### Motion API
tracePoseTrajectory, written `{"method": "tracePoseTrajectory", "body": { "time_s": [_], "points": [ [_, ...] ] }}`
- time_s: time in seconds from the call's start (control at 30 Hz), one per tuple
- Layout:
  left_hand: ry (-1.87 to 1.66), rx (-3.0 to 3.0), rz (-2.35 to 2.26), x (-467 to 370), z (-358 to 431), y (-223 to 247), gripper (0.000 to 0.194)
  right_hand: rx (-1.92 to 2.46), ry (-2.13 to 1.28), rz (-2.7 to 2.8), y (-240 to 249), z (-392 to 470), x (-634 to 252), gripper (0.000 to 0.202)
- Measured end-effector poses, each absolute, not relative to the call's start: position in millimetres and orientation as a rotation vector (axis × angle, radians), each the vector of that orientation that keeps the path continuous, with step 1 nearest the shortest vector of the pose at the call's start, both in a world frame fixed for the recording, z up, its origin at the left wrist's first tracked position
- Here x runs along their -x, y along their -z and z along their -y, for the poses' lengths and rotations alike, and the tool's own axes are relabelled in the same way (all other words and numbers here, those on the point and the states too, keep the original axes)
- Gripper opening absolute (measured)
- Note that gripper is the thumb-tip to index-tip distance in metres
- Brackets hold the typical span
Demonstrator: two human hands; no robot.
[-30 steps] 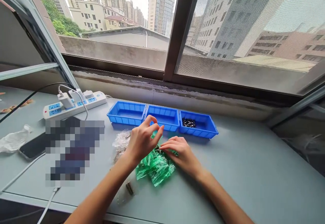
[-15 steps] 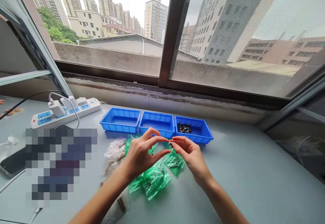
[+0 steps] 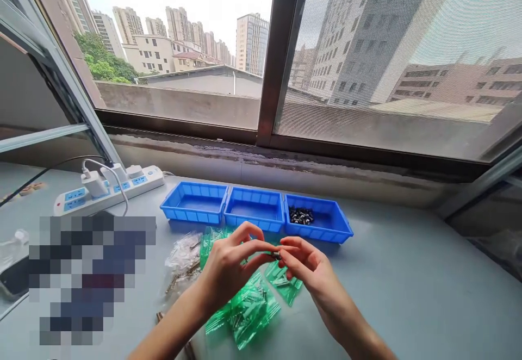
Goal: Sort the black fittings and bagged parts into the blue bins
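My left hand (image 3: 228, 259) and my right hand (image 3: 314, 270) meet fingertip to fingertip above the bags in the middle of the table. Between them is a small dark metal piece (image 3: 276, 255), too small to name exactly. The thumb and index finger of my left hand pinch it, and the right fingertips close on its other side. Below lie green plastic bags (image 3: 255, 314) with thin metal parts inside. Behind the hands, the right blue bin (image 3: 332, 232) holds a heap of small black and silver fasteners (image 3: 300, 216).
Two more blue bins, a left one (image 3: 191, 217) and a middle one (image 3: 253, 221), adjoin it in a row. Clear bags (image 3: 183, 256) with brass-coloured parts lie left of the green ones. A power strip (image 3: 150, 178) and a phone (image 3: 14, 281) are at the left, before the window.
My left thumb has closed up against the index finger on the small metal piece; before, it stood apart. Everything sits slightly lower in view as the camera has tilted.
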State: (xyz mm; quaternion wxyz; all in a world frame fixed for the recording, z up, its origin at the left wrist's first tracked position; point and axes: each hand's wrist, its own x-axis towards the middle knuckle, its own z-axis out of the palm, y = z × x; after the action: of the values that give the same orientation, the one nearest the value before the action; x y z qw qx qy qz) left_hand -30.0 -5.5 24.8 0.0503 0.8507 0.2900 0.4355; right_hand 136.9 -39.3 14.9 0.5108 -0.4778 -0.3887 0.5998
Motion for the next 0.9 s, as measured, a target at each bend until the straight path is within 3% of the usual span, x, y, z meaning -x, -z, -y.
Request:
{"method": "tracePoseTrajectory", "body": {
  "time_s": [0.6,0.9],
  "points": [
    [-1.403,-2.580,-0.921,28,4,-20,0.019,1.090,-1.503,0.986,-11,35,-137,0.039],
    [-1.286,-2.614,-1.059,27,-1,-7,0.022,1.260,-1.092,1.237,2,29,-132,0.036]
  ]
}}
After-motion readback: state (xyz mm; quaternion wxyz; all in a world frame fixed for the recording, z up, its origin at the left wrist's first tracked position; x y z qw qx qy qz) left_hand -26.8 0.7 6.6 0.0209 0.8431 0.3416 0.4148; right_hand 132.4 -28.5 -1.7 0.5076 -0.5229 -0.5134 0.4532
